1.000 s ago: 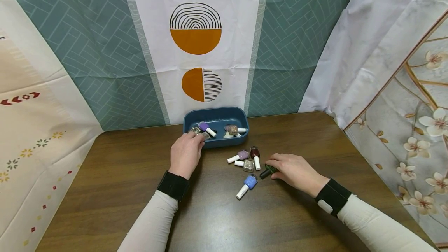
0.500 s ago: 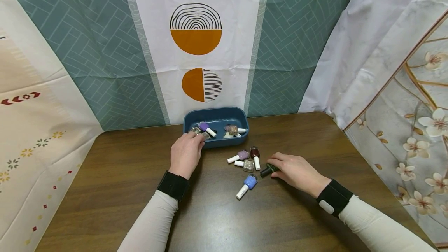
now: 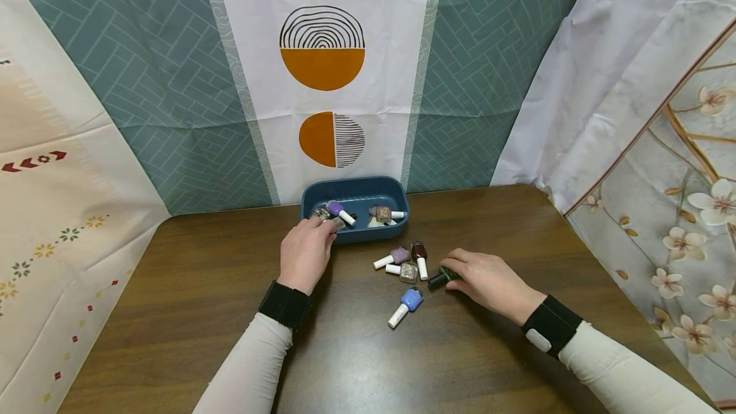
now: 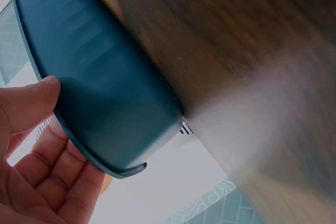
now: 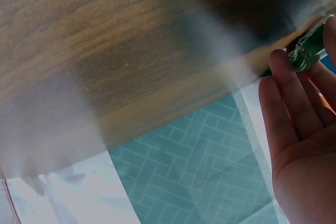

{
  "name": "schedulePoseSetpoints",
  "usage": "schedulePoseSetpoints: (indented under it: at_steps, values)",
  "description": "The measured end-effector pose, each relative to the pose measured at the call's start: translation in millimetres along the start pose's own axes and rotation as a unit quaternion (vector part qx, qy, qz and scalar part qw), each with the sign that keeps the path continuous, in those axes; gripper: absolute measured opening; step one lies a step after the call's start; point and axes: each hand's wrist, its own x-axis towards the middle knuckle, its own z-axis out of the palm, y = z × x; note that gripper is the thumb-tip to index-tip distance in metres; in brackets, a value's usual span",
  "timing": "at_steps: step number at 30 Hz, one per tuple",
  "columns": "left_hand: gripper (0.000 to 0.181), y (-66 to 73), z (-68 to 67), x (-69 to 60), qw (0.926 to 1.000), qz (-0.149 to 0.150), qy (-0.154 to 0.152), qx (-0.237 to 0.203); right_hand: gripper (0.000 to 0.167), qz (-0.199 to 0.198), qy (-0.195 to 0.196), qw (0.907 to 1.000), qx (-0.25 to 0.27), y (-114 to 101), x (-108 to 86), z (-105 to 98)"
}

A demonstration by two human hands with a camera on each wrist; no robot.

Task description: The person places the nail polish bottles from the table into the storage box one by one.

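At the near left corner of a dark blue bin (image 3: 368, 236), my left hand (image 3: 303, 254) grips the rim. In the left wrist view the thumb presses the bin's outer wall (image 4: 105, 72), with the fingers over the edge. My right hand (image 3: 485, 281) pinches a dark green nail polish bottle (image 3: 437, 281) with a black cap. The right wrist view shows its green glass (image 5: 310, 48) between thumb and fingers. Left of that hand lie a dark red bottle (image 3: 418, 251), a mauve one (image 3: 399, 254), a glitter one (image 3: 409, 272) and a blue one (image 3: 411, 299), all white-capped.
Inside the bin, a purple bottle (image 3: 335, 208) and others lie at the left, and a brown glitter bottle (image 3: 383, 213) lies with others at the right. The wooden table (image 3: 190, 299) ends at a patterned cloth (image 3: 471, 82) behind the bin.
My right hand has shifted very slightly away from me with the green nail polish bottle. The left hand and the bin stay where they were.
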Motion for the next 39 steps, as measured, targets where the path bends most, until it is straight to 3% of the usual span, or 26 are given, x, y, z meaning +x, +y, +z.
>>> schedulePoseSetpoints:
  at_steps: [22, 39]
  values:
    - [0.008, -1.1, 2.5, 0.5, 1.0, -0.002, 0.003, -0.007, 0.045, -0.009, 0.046, 0.9989, -0.007, -2, 10.8, -4]
    - [0.007, -1.0, 0.6, 0.0, 1.0, -0.003, -0.002, -0.005, 0.047, 0.013, 0.043, 0.999, -0.002, -8, 29.7, -11]
